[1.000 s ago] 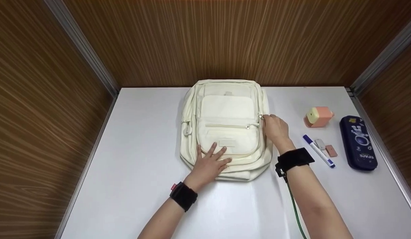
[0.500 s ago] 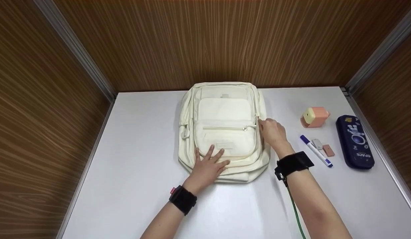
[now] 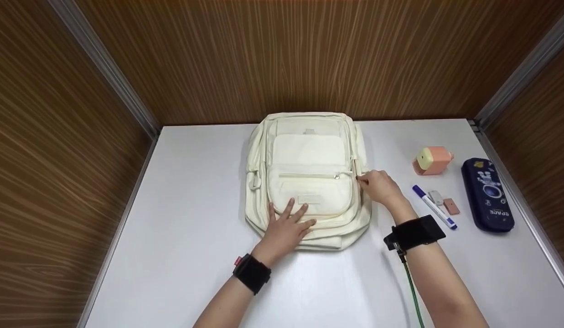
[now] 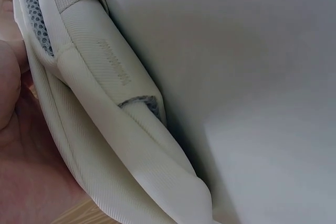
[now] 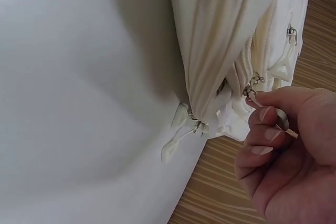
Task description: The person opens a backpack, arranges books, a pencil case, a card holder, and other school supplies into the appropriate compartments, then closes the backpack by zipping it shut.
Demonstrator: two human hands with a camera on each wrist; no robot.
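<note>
A cream backpack (image 3: 309, 150) lies front side up on the white table. My left hand (image 3: 284, 232) rests with spread fingers on the lower front of it. At the bag's right side, my right hand (image 3: 380, 186) pinches a zipper pull (image 5: 282, 119) between thumb and curled fingers. In the right wrist view the metal slider (image 5: 249, 92) sits just beyond the fingertips, with zip teeth running up from it. Other zipper pulls (image 5: 169, 149) hang loose beside it. The left wrist view shows the palm against the bag's padded edge (image 4: 79, 66), its fingers mostly hidden.
Right of the bag lie a blue-capped marker (image 3: 434, 207), a grey-white eraser-like block (image 3: 435, 197) and a small pink block (image 3: 451, 206). Behind them stands a pink and yellow pencil sharpener (image 3: 432, 160). A navy pencil case (image 3: 488, 196) lies near the right edge. Wood-grain panels (image 3: 263, 59) enclose the table.
My right hand has drawn the zipper pull down the bag's right side, toward me. My left hand stays on the bag. The head view has shifted slightly.
</note>
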